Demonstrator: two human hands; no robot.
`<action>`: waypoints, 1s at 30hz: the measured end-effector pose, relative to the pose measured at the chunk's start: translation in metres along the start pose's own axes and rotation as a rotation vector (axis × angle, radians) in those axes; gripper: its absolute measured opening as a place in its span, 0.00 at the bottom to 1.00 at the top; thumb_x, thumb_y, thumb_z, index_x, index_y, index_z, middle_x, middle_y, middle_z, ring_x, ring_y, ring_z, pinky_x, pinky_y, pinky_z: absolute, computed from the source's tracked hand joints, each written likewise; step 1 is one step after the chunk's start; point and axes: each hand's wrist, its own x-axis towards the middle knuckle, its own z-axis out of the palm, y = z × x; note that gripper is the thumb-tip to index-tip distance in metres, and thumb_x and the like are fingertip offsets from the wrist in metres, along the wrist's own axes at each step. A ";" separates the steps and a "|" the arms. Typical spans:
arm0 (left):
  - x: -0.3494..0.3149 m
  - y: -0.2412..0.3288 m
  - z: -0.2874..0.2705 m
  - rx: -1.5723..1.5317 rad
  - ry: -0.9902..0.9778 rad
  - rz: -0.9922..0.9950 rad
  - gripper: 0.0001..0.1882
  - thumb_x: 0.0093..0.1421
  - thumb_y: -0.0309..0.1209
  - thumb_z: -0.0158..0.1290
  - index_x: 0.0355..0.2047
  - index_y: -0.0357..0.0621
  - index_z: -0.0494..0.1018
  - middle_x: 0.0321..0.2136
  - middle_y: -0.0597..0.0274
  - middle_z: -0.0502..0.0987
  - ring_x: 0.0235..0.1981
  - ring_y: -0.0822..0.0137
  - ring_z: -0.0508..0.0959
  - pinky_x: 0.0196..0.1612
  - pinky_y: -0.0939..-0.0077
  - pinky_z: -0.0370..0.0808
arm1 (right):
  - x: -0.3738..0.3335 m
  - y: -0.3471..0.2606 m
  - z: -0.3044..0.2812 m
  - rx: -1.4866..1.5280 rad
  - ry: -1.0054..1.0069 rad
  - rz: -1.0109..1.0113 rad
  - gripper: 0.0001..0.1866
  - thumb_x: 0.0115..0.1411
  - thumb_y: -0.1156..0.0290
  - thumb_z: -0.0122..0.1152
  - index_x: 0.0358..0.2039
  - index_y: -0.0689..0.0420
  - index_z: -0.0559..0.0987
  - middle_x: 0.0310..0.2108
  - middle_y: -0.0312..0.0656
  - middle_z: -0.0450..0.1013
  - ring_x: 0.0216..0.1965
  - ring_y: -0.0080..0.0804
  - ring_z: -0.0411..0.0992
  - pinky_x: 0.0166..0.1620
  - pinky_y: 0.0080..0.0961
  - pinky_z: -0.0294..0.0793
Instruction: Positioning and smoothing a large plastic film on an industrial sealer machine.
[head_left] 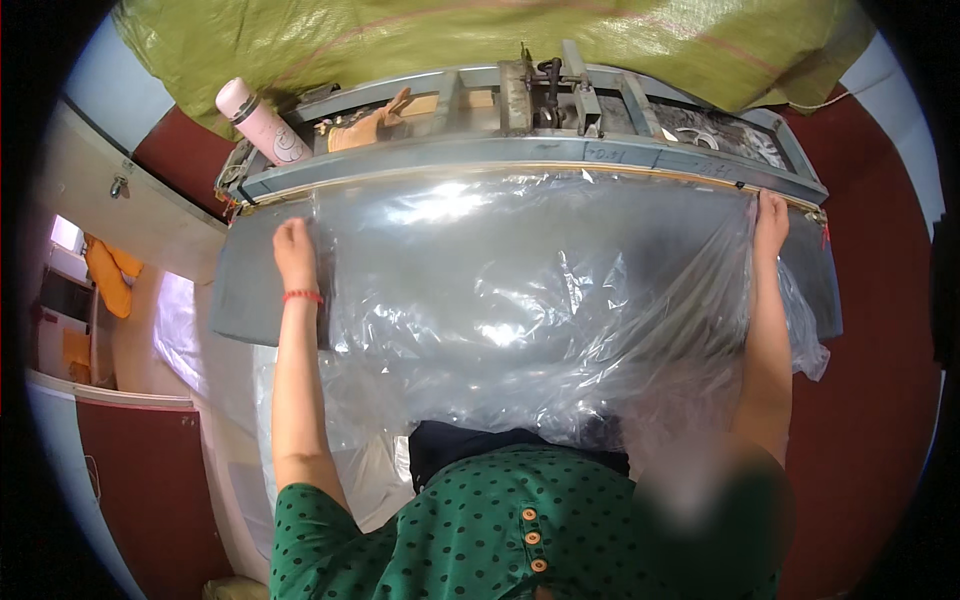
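Note:
A wide clear plastic sheet (450, 260) lies spread over a grey metal work surface (250, 275) and hangs down in folds toward my body. My right hand (771, 225) pinches the sheet's far right corner, close under the machine's long bar (480, 155); tight creases run out from that grip. At the sheet's left edge, my left hand (293, 255) is closed with its fingers curled, and the film's edge runs right beside it. What lies inside those fingers is hidden. A thin yellowish strip (440, 180) runs along the bar, just beyond the sheet.
Behind the bar, a metal frame holds an upright black-handled clamp (550, 90), an orange glove (370, 130) and white scraps (700, 138). A pink bottle (265, 125) leans at its left end. Yellow-green sheeting (450, 40) covers the back. A cabinet door (130, 180) stands at left.

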 end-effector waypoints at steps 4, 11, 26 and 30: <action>-0.034 0.004 -0.035 0.470 -0.293 0.499 0.11 0.49 0.34 0.54 0.24 0.37 0.71 0.30 0.52 0.72 0.34 0.56 0.70 0.39 0.69 0.66 | -0.063 -0.070 -0.014 -0.413 -0.160 -0.305 0.10 0.53 0.68 0.56 0.21 0.62 0.74 0.18 0.30 0.65 0.22 0.12 0.57 0.27 0.11 0.59; -0.082 0.059 -0.028 0.237 -0.359 0.560 0.01 0.45 0.23 0.52 0.21 0.40 0.71 0.30 0.58 0.71 0.37 0.60 0.67 0.41 0.70 0.64 | -0.156 -0.070 -0.205 -0.884 -0.913 0.245 0.09 0.40 0.75 0.59 0.11 0.61 0.69 0.14 0.34 0.66 0.18 0.19 0.63 0.23 0.18 0.61; -0.159 0.102 -0.010 0.149 -0.403 0.488 0.18 0.45 0.24 0.53 0.38 0.35 0.66 0.32 0.50 0.72 0.35 0.56 0.71 0.38 0.70 0.68 | -0.234 -0.167 0.165 -0.255 -1.193 -0.346 0.16 0.48 0.64 0.59 0.34 0.61 0.74 0.28 0.44 0.72 0.28 0.31 0.71 0.31 0.23 0.69; -0.164 0.099 -0.008 0.036 -0.419 0.580 0.12 0.45 0.20 0.51 0.33 0.38 0.69 0.28 0.55 0.72 0.29 0.57 0.71 0.32 0.69 0.69 | -0.269 -0.150 0.234 -0.266 -1.048 -0.332 0.29 0.42 0.53 0.63 0.39 0.62 0.72 0.31 0.48 0.73 0.31 0.35 0.72 0.34 0.27 0.70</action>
